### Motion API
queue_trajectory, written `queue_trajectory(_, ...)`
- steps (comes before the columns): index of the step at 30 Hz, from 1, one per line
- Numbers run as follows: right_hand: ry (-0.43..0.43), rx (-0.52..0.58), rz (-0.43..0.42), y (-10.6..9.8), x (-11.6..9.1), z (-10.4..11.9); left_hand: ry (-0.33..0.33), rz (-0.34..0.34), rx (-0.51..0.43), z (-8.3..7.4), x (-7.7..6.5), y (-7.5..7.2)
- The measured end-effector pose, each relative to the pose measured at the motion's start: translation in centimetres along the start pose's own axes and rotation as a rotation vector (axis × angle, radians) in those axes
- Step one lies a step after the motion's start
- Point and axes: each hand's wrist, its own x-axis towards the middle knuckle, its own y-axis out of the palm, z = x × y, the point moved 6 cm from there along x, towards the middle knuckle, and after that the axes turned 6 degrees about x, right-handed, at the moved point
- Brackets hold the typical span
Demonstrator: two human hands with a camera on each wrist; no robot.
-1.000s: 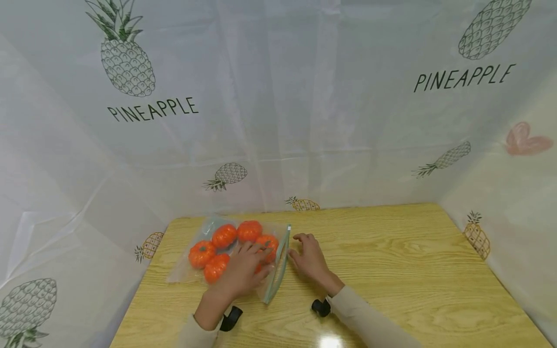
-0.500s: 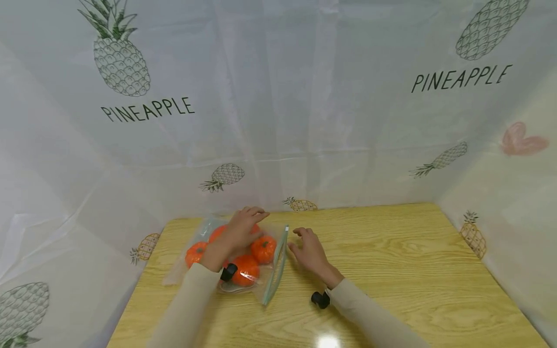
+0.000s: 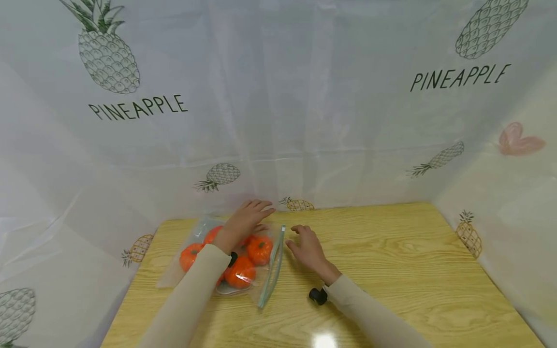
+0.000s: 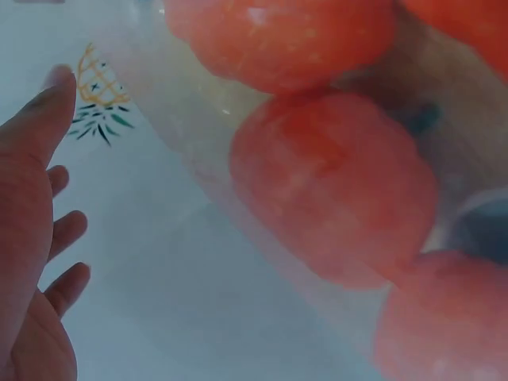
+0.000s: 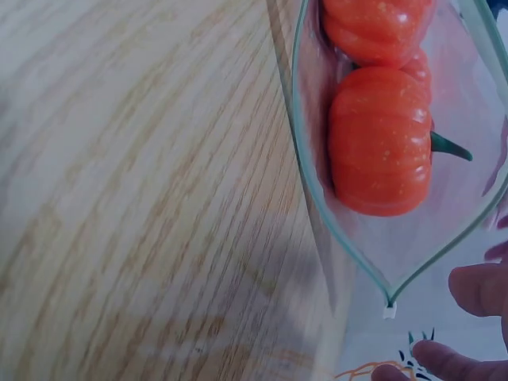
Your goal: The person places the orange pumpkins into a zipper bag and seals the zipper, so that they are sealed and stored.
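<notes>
A clear zip bag (image 3: 274, 273) holding several small orange pumpkins (image 3: 259, 250) lies on the left of the table. Over its far edge my left hand (image 3: 245, 221) reaches with fingers spread, holding nothing. In the left wrist view, that hand (image 4: 32, 214) is beside the bag, whose plastic covers the pumpkins (image 4: 341, 190). My right hand (image 3: 309, 249), fingers loosely bent, hovers just right of the zip edge without gripping it. The right wrist view shows the bag's mouth (image 5: 333, 226) gaping around a green-stemmed pumpkin (image 5: 381, 143), near the right hand's fingers (image 5: 484, 290).
The wooden table (image 3: 391, 270) extends to the right of the bag. A white sheet (image 3: 278, 121) printed with pineapples hangs behind it and at both sides. Each wrist carries a black camera mount (image 3: 318, 296).
My left hand has moved from the bag's middle, away from me, to its far edge, uncovering the near pumpkins. The right hand stays nearly still beside the zip edge.
</notes>
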Motion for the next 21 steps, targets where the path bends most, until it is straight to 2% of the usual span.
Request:
queue_trajectory(3, -0.006, -0.006, -0.004, 0.2, 0.2, 0.0, 0.047, -0.02, 0.077, -0.5, 1.0, 0.3)
queue_trajectory(6, -0.012, -0.025, -0.008, 0.3, 0.4, 0.0, 0.076, -0.01, 0.138, -1.1, 1.8, 0.5)
queue_trajectory(10, -0.028, -0.067, -0.026, 0.4, 0.6, 0.1, 0.078, 0.078, 0.182, -1.7, 2.8, 1.0)
queue_trajectory(15, -0.024, -0.107, -0.042, 0.5, 1.2, 0.0, 0.057, 0.192, 0.173, -2.1, 3.8, 2.0)
queue_trajectory(21, 0.003, -0.153, -0.04, 0.8, 1.8, -0.3, 0.047, 0.223, 0.104, -2.3, 4.4, 2.5)
